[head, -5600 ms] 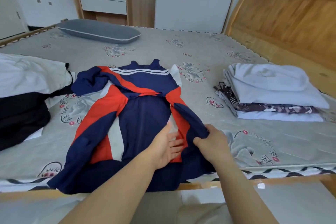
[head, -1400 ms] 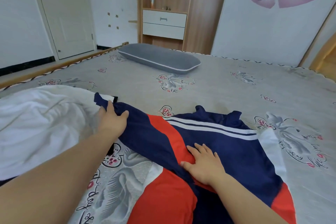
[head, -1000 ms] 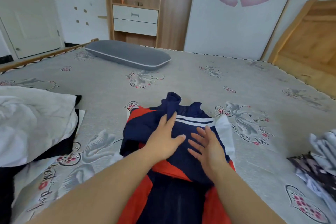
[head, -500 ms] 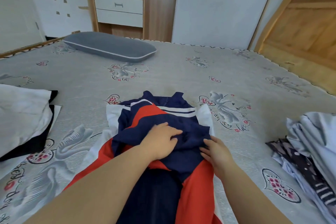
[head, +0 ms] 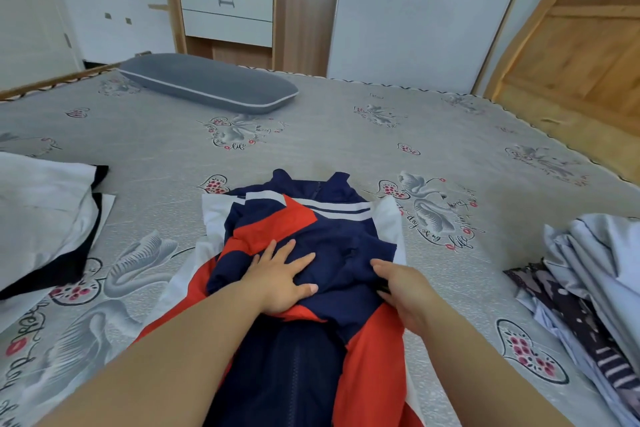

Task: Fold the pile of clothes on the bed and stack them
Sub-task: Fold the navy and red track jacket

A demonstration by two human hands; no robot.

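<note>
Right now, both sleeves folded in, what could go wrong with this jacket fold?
1. The left hand lies flat on the jacket; the bunched navy sleeve under it may spring open once released.
2. The jacket's lower half hangs toward the bed edge and could drag the fold off.
3. The folded stack looks slumped; adding to it may tip it.

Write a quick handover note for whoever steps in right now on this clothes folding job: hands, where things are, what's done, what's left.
Left hand: flat, fingers spread, pressing on the folded-in sleeves of the navy and red jacket.
Right hand: resting on the jacket's right side; its fingertips are hidden, so I cannot tell if it pinches cloth.
Jacket: lying at the near edge of the bed, collar away from you, both sleeves folded across the chest.
Done: folded stack at the right.
Left: fold the jacket's body up, put it on the stack, then fold the white and black clothes at the left.
</note>
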